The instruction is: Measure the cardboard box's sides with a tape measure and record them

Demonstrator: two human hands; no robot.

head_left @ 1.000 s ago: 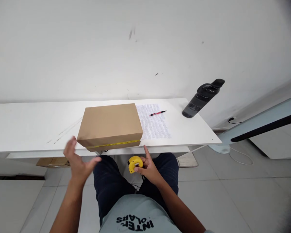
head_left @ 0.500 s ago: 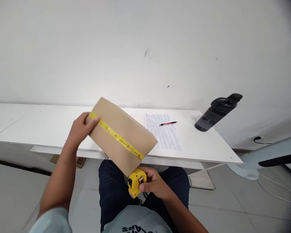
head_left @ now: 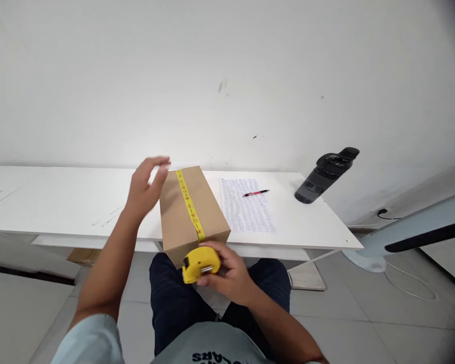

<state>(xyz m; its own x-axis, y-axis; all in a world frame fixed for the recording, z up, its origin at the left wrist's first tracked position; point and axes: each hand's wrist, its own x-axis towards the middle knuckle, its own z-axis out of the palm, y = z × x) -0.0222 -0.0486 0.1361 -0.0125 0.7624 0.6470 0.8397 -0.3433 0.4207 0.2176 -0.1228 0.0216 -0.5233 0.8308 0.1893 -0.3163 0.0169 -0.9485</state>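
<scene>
A cardboard box (head_left: pixel 208 207) with yellow printed tape (head_left: pixel 189 205) along its top rests on the white table (head_left: pixel 79 197), its near end reaching the front edge. My left hand (head_left: pixel 146 184) is raised beside the box's far left corner, fingers apart and slightly blurred, holding nothing. In my right hand (head_left: pixel 227 273) is a yellow tape measure (head_left: pixel 200 264), gripped just in front of the near end of the box. No blade can be seen drawn out of it.
Right of the box lies a handwritten sheet (head_left: pixel 246 212) with a red and black pen (head_left: pixel 256 193) on it. A dark bottle (head_left: pixel 324 177) stands near the table's right end. Under the table at left is another carton (head_left: pixel 81 256). A white wall rises behind.
The box was tilted up in my left hand; now it sits on the table and that hand has let go. My right hand has lifted the tape measure up and to the left.
</scene>
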